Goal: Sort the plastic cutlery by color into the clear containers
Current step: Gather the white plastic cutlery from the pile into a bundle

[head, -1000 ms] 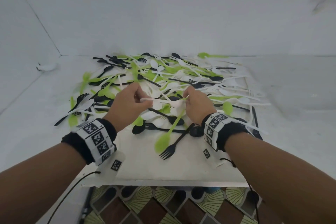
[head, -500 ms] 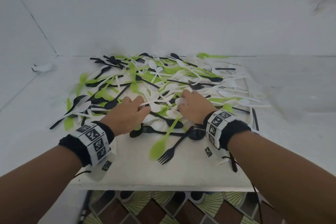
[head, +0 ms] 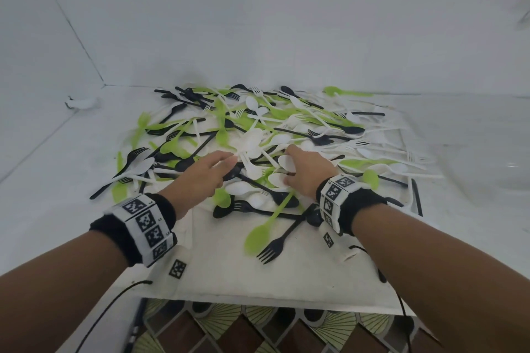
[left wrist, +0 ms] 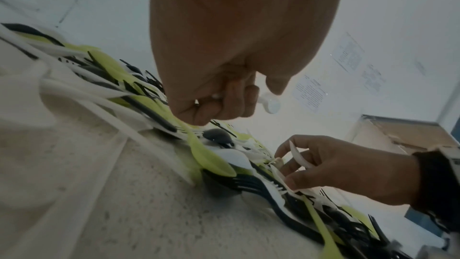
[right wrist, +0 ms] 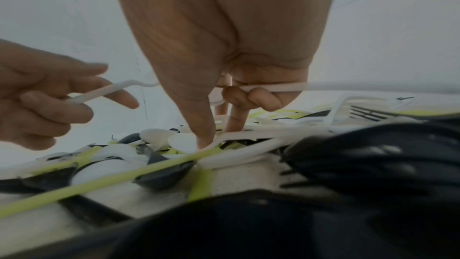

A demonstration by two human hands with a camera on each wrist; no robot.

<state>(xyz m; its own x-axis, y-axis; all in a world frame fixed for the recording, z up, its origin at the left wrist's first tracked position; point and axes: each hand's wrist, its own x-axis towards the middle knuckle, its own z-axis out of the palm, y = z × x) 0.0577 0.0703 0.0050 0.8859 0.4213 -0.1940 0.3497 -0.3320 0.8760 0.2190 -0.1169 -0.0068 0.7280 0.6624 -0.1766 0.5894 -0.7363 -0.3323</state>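
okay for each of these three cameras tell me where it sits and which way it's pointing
Head: on the person's head, looking forward and down at the cutlery pile; both forearms show.
Left wrist: under the left hand, looking along it; the right hand shows opposite.
Right wrist: under the right hand, low over the pile; the left hand shows.
Shared: both wrist views show white cutlery in both hands.

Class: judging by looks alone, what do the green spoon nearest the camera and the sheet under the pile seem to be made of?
Green spoon: probably thin moulded plastic, smooth and slightly translucent, with an even lime colour. Sheet: likely cloth or felt, matte off-white, with a speckled, grainy surface in the left wrist view; the exact fibre is unclear.
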